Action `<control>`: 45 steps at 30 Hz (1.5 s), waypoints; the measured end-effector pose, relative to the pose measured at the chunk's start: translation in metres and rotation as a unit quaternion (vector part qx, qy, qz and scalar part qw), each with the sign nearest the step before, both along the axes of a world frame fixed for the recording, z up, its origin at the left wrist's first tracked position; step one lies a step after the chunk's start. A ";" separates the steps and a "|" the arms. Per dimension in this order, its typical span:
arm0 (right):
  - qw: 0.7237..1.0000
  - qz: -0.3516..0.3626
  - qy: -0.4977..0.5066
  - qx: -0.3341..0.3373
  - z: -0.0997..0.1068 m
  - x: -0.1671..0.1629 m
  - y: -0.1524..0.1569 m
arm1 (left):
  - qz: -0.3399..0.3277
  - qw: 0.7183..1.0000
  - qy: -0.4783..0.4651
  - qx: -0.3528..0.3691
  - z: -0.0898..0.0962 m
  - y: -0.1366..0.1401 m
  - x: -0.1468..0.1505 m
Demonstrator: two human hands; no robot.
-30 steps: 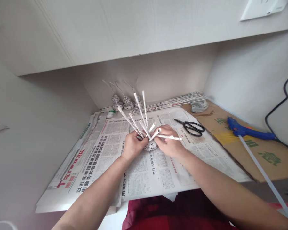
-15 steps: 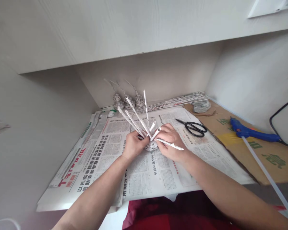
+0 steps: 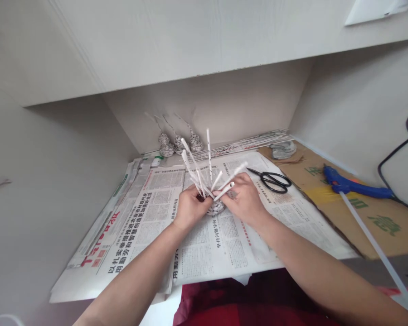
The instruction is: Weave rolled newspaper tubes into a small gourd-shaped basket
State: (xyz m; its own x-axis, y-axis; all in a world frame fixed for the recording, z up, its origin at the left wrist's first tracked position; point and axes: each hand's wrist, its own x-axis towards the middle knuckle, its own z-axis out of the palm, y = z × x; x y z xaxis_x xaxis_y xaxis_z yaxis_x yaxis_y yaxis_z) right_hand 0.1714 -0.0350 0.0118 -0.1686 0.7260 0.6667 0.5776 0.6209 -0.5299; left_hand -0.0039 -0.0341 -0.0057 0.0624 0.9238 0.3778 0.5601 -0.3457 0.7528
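1. Change: the pointed stick lying across the right hand (image 3: 243, 199) half a second ago no longer shows there; a blurred stick (image 3: 237, 173) now slants up and away beyond that hand's fingers. Sticks on the left side also stand at new angles.
2. Judgement: blur suggests the stick is in motion, so the work seems to be at repositioning one stick about the rim.
3. Left hand (image 3: 192, 206): mostly closed, thumb over the near rim, steadying the woven piece (image 3: 216, 208); fingertips hidden.
4. Right hand: partly closed, thumb side against the piece's right edge. Cannot tell whether it pinches a stick.
5. Piece location: between both hands, over the middle of the newspaper (image 3: 207, 253).
6. Materials: piece is rounded, lumpy, of interlaced printed paper; paper sticks (image 3: 210, 154) fan upward, slim, pale, speckled with print, some ends visibly hollow.
7. Behind: three woven bulbs (image 3: 166, 149), knobbly, narrow-waisted, with thin stems.
8. Right side: black scissors (image 3: 274, 182), smooth loop handles; blue glue gun (image 3: 357, 186) over flat brown cardboard (image 3: 360, 226).
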 end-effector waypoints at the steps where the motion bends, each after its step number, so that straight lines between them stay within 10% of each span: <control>1: 1.000 0.006 0.005 0.000 0.000 0.000 0.000 | 0.003 1.000 0.004 0.001 0.001 -0.001 0.001; 29: 0.994 -0.027 0.020 -0.100 -0.003 -0.007 -0.001 | -0.018 0.997 -0.061 -0.039 -0.001 -0.002 0.003; 45: 0.911 0.059 0.251 -0.323 -0.020 -0.002 0.020 | -0.092 0.993 -0.065 -0.030 0.002 -0.004 0.004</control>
